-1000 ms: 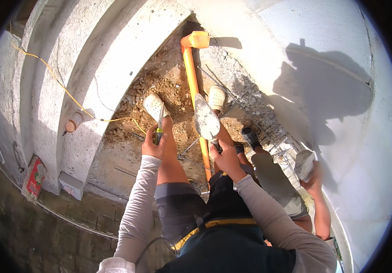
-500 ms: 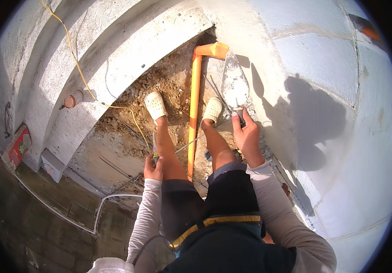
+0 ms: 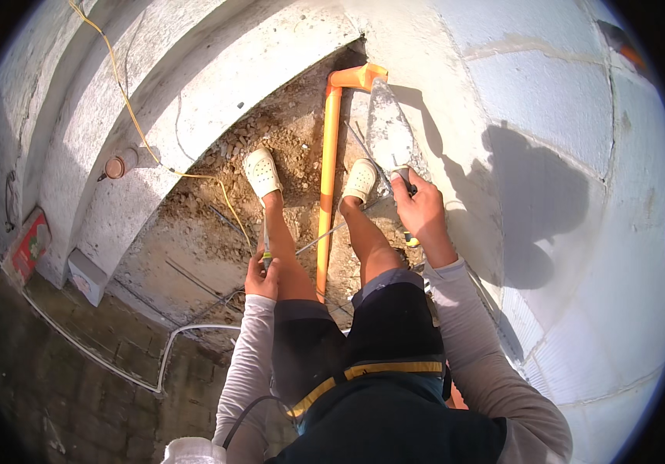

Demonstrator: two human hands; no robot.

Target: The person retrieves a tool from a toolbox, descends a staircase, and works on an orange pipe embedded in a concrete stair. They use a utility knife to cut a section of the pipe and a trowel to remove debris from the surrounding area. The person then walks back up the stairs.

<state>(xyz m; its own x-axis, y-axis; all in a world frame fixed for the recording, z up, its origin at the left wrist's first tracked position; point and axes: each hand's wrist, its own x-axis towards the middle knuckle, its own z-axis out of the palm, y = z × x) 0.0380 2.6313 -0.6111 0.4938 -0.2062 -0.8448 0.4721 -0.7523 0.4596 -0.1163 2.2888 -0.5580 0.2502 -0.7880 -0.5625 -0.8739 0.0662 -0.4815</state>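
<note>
My right hand (image 3: 423,210) grips a pointing trowel (image 3: 390,127) by its dark handle, fingers wrapped round it. The pale, mortar-smeared blade points away from me, its tip beside the orange pipe elbow (image 3: 357,77). In my left hand (image 3: 263,278), closed near my left shin, is a thin-bladed tool (image 3: 267,257) with a grey and yellow handle. Its exact kind is unclear. The orange pipe (image 3: 328,185) runs between my legs. On either side of it are my cream clogs (image 3: 263,172) on rubble and soil (image 3: 232,155).
Curved concrete steps (image 3: 216,77) rise at the left, crossed by a yellow cord (image 3: 127,100). A reddish-brown cup (image 3: 118,167) lies on one step. Thin metal rods (image 3: 193,278) stick up near my left leg. Pale wall panels (image 3: 549,100) stand at the right, close to my right arm.
My right hand has moved slightly forward with the trowel, whose blade has shifted a little left. The left hand and its tool have barely moved.
</note>
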